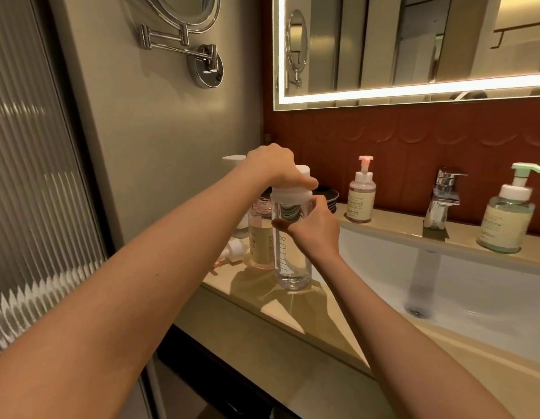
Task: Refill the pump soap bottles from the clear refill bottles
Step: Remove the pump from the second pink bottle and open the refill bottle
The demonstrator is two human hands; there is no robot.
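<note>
Gripping the refill bottle cap

Item: clear refill bottle (291,255), upright at the left end of the counter (262,285).
Left hand (274,167) curled over its white cap (291,196); right hand (315,225) wrapped round its upper body.
Just behind: uncapped pink soap bottle (261,240), loose pump head (232,249) lying beside it.
Ledge: pink pump bottle (362,195), faucet (444,198), green pump bottle (507,216).

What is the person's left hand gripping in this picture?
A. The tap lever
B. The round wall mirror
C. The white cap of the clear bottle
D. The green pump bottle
C: the left hand is curled over the white cap on top of the clear refill bottle, while the right hand holds the bottle's body on the counter.
</note>
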